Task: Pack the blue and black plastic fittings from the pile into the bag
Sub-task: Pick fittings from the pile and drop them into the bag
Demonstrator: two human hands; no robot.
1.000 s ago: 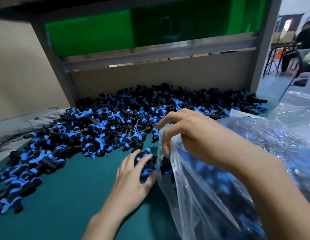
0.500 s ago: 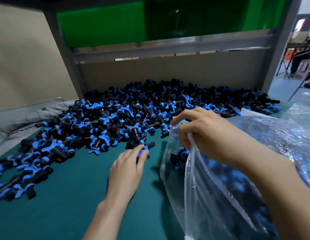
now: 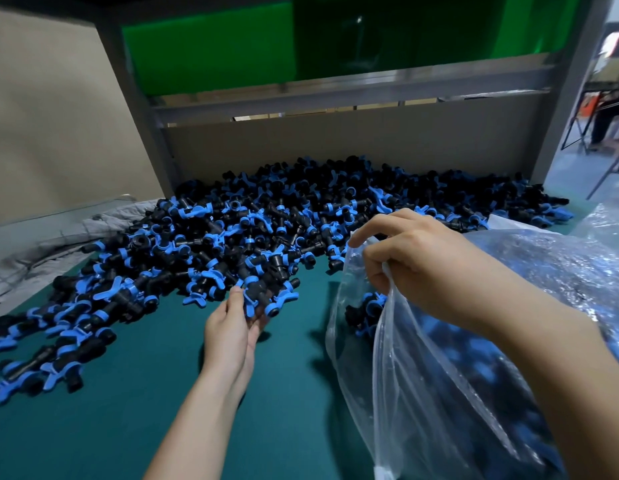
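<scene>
teal tabletop holds the pile far-left of us, our left hand curls round fittings at its near edge, and our right hand pinches the bag mouth open just to their right.

One bag, one pile of fittings

fittings: heaped from 9 to 2 o'clock, up against the back board.
bag: fills 3 to 5 o'clock; mouth faces 9 o'clock, rim pinched up by the right hand.
table: bare from 6 to 8 o'clock; narrow bare strip at centre between fittings and bag.
sides: side board at 10 o'clock, grey cloth at 9.
overhead: crossbar at 12 o'clock.
</scene>
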